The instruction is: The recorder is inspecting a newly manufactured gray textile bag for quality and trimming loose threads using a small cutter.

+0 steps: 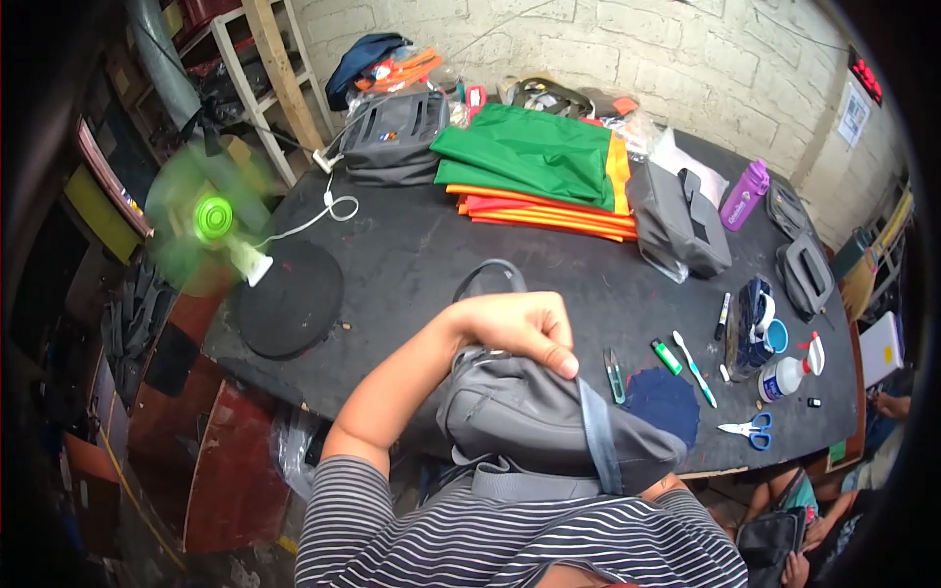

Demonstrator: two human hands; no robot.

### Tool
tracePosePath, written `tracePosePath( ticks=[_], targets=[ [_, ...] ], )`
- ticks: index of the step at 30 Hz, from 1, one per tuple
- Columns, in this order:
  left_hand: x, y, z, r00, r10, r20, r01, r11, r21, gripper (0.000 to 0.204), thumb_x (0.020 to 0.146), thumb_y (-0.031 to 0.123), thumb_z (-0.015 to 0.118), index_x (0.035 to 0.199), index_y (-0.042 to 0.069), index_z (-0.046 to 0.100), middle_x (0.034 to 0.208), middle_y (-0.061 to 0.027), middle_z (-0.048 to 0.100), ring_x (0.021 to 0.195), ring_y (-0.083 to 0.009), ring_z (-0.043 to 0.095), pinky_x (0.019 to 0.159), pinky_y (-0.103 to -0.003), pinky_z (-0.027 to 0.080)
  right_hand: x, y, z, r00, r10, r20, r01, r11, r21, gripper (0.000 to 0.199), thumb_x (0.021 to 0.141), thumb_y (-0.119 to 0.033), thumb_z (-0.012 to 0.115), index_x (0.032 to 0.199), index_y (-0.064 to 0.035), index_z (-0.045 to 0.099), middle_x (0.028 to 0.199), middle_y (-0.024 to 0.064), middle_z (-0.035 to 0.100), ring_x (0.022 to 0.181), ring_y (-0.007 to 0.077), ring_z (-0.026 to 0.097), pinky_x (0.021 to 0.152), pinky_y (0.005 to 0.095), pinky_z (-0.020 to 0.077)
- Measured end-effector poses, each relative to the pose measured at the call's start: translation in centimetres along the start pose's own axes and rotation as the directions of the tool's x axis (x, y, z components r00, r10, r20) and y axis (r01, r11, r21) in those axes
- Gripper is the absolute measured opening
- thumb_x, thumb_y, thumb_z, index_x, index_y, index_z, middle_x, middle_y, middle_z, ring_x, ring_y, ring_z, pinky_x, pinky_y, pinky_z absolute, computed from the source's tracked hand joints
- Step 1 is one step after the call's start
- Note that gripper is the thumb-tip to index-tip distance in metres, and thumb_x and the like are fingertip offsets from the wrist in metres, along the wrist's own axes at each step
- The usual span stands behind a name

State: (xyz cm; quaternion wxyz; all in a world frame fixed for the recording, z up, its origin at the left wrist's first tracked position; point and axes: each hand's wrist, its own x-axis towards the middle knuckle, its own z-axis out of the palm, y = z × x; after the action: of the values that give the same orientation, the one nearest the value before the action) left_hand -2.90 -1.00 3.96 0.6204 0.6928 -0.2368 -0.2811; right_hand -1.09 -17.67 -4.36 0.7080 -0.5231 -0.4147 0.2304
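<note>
A grey fabric bag (515, 407) with a lighter grey-blue strap (596, 431) is held up against my chest at the table's near edge. My left hand (524, 325) bends over its top, with fingers curled and thumb pressed on the fabric near the strap. A dark loop of handle or cord (490, 269) sticks up beyond this hand. Of my right arm (667, 485) only a small bit shows below the bag's right end; the bag hides the right hand. A dark blue cloth piece (665, 404) lies on the table just right of the bag.
On the black table (412, 255) lie small snips (615, 375), a toothbrush (694, 368), blue-handled scissors (750, 430) and a spray bottle (789, 372). Folded green and orange fabric (534, 157) is stacked behind, between grey bags. A green fan (213, 218) spins at left. Another person's hands (809, 549) hold a dark bag at lower right.
</note>
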Motion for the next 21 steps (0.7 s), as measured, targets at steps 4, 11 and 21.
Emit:
tracePosePath(
  ticks=[4,11,21],
  targets=[
    [0.4,0.8,-1.7,0.980,0.055,-0.192,-0.049,0.998,0.039,0.036,0.081,0.012,0.071,0.057,0.000,0.048,0.054,0.0053,0.041,0.052,-0.0036,0.036,0.047,-0.027,0.029,-2.4,0.5,1.1,0.997,0.081,0.007,-0.081,0.997,0.005,0.033,0.093,-0.016,0.054,0.119,0.0029,0.051,0.115,0.0117,0.058,0.103,0.0113,0.054,0.091,0.0231,0.0416],
    [1.1,1.5,-2.5,0.977,0.121,-0.177,-0.113,0.992,0.051,0.043,0.085,0.020,0.070,0.049,0.007,0.050,0.051,0.0118,0.036,0.048,0.0015,0.030,0.043,-0.023,0.023,-1.6,0.0,0.0,0.997,0.071,0.016,-0.070,0.997,-0.024,0.032,0.092,-0.016,0.054,0.118,0.0031,0.052,0.114,0.0118,0.058,0.103,0.0115,0.055,0.091,0.0231,0.0417],
    [0.7,-0.1,-3.4,0.907,0.245,-0.343,-0.225,0.969,0.098,0.043,0.087,0.022,0.067,0.052,0.009,0.046,0.056,0.0115,0.035,0.053,0.0007,0.029,0.046,-0.024,0.022,0.5,-1.4,-4.3,0.995,0.022,-0.095,-0.032,0.993,-0.111,0.030,0.092,-0.015,0.054,0.117,0.0033,0.054,0.113,0.0118,0.059,0.102,0.0118,0.055,0.091,0.0231,0.0419]
  ],
)
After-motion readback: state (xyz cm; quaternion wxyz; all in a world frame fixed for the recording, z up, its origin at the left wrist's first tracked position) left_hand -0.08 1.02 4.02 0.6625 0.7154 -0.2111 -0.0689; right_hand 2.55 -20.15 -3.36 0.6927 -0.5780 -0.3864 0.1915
